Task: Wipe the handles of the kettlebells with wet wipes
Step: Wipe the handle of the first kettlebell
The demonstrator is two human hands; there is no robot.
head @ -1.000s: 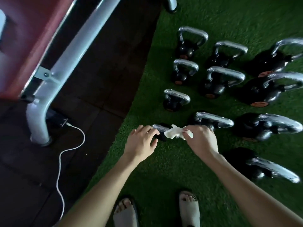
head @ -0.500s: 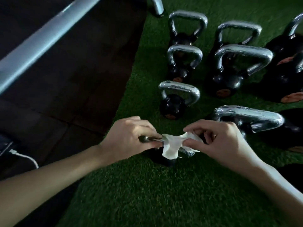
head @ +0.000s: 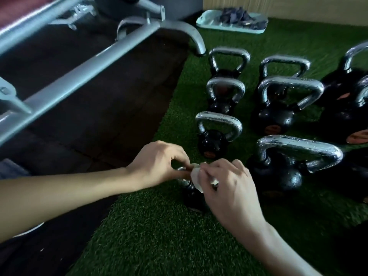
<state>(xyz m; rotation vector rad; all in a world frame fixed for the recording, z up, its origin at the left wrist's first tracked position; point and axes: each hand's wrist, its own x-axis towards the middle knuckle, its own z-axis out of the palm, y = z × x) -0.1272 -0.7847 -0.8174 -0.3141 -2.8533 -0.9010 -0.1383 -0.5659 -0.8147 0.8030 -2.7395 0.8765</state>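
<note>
Since the earlier frame your right hand [head: 229,188] has slid left along the handle [head: 181,169] of the nearest kettlebell [head: 193,198], lower centre of the frame on the turf [head: 159,236], bunching the wet wipe [head: 196,177] against your left hand [head: 157,165]. Right fingers [head: 208,174] clench the wet wipe round the handle; left fingers [head: 179,158] seem to pinch the handle's end, though blur hides the contact. You're mid-wipe; next, draw the wet wipe back rightward with firm pressure.

Bare turf [head: 163,240] lies open nearest the person. Behind and to the right, kettlebells [head: 275,118] stand in close rows with only narrow lanes of turf between them. A grey frame bar [head: 83,74] crosses above the dark mat [head: 103,124] at left.
</note>
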